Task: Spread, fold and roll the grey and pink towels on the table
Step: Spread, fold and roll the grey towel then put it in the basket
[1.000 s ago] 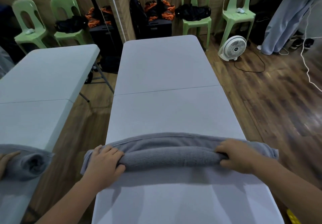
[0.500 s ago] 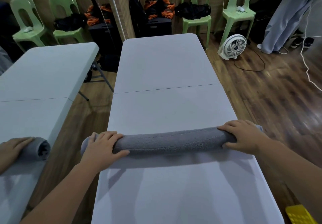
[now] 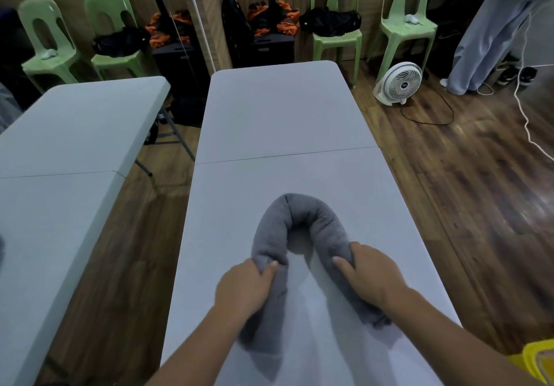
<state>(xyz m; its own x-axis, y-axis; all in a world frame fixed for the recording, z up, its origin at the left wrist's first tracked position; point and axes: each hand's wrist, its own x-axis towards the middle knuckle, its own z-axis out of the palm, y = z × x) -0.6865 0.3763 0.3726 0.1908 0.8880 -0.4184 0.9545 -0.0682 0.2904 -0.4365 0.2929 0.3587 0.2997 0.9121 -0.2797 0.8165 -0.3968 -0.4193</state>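
Towel [image 3: 302, 220] grey, rolled, bent double | both hands' fingers closed on it | writing: none legible

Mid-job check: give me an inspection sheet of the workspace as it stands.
Surface: white folding table, bare beyond the towel.
Job's things: grey towel rolled, bent into an arch; pink towel not seen.
Clutter: nothing seen on the table.
Grippers: left hand and right hand each grip one leg of the roll.
Cables: black cord from the fan; white cable on floor.
Surroundings: green chairs, bags, mirror.
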